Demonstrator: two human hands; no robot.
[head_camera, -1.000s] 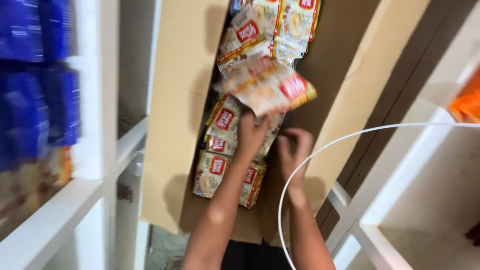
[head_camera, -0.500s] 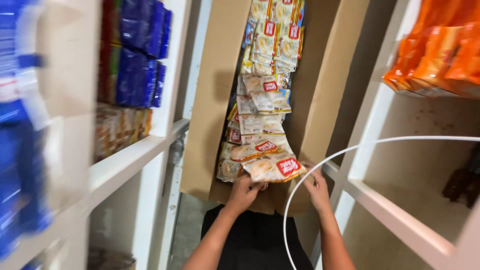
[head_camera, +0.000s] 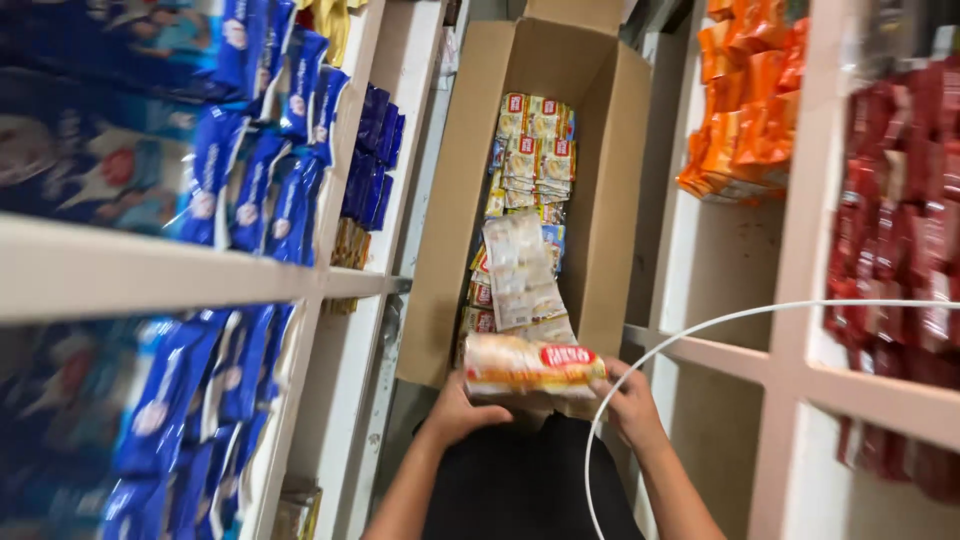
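Since the earlier frame, the snack packet (head_camera: 530, 366) had been lifted clear of the stack in the cardboard box (head_camera: 455, 230) and drawn nearer. It was held level at the box's near edge, clamped between the left hand (head_camera: 462, 408) and the right hand (head_camera: 630, 402), one at each end.

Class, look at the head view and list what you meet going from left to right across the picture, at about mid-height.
Blue packets on the white shelf → tall open cardboard box with yellow-and-red packets inside → orange packets → red packets.
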